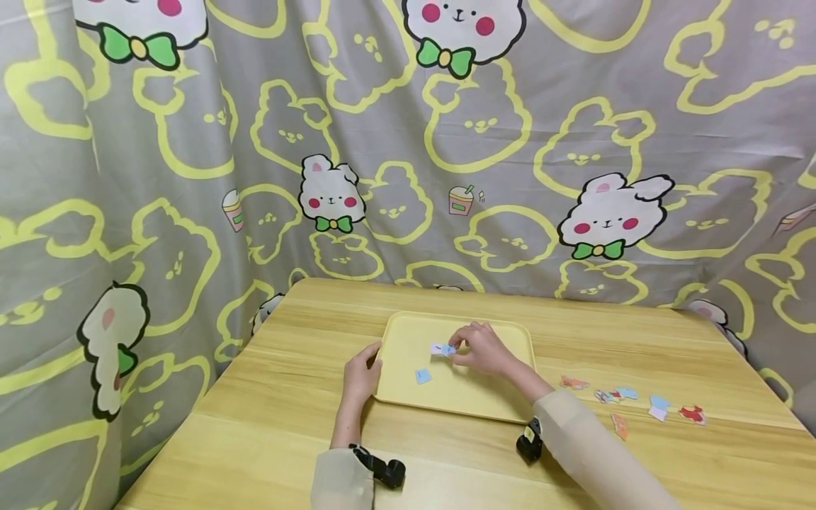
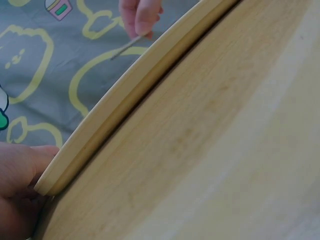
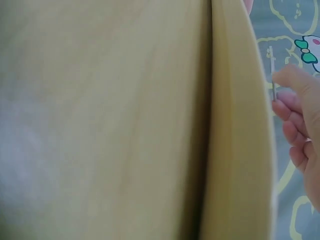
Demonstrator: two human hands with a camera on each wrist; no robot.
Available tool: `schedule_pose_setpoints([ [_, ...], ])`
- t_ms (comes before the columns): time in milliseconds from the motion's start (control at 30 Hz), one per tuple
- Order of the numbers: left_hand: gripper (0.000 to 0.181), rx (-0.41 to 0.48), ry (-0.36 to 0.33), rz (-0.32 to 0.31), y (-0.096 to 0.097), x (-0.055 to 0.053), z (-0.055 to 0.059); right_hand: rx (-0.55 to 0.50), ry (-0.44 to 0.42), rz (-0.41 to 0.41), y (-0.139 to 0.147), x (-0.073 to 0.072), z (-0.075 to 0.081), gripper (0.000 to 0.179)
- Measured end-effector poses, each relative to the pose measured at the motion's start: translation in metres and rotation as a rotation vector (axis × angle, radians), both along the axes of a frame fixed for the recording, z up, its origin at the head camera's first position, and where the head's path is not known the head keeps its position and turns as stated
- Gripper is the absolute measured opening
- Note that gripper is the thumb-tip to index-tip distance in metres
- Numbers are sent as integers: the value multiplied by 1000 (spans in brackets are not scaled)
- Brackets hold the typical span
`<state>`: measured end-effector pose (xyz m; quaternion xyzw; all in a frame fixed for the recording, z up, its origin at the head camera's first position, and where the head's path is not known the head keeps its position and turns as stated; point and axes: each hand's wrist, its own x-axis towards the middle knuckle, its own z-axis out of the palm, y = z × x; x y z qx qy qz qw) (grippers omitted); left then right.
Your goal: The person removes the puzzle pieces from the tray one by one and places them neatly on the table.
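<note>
A yellow tray point(image 1: 395, 333) lies on the wooden table. My left hand point(image 1: 362, 374) grips its left rim; in the left wrist view that hand point(image 2: 22, 172) has the tray's edge point(image 2: 92, 135) between thumb and fingers. Over the tray, my right hand point(image 1: 482, 347) pinches a small flat blue-and-lilac puzzle piece point(image 1: 440, 349) between thumb and fingertips. The right wrist view shows the piece point(image 3: 273, 70) edge-on, above the rim, in the right hand point(image 3: 302, 107). Left of and nearer than that hand, a light blue puzzle piece point(image 1: 423, 375) lies flat on the tray.
To the tray's right, several pieces lie on the table point(image 1: 268, 439): an orange one point(image 1: 574, 382), another orange one point(image 1: 619, 425), a blue-and-lilac one point(image 1: 659, 407) and a red one point(image 1: 692, 414). A patterned curtain point(image 1: 395, 234) hangs behind the table.
</note>
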<state>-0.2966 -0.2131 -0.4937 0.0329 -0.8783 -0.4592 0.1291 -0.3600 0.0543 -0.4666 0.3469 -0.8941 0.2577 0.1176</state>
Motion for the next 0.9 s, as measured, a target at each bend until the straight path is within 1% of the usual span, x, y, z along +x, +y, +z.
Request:
schedule_pose_setpoints([
  [67, 39, 6, -3, 0, 0, 0, -1, -44, -37, 8, 0, 1, 1, 14],
  [233, 40, 14, -20, 2, 1, 0, -1, -111, -84, 17, 0, 5, 2, 13],
  [433, 41, 19, -34, -3, 1, -1, -2, -141, -62, 24, 1, 7, 2, 11],
  [700, 41, 31, -42, -9, 2, 1, 0, -127, -49, 14, 6, 13, 2, 12],
  [900, 41, 28, -45, -7, 1, 1, 1, -120, 4, 13, 11, 18, 2, 13],
])
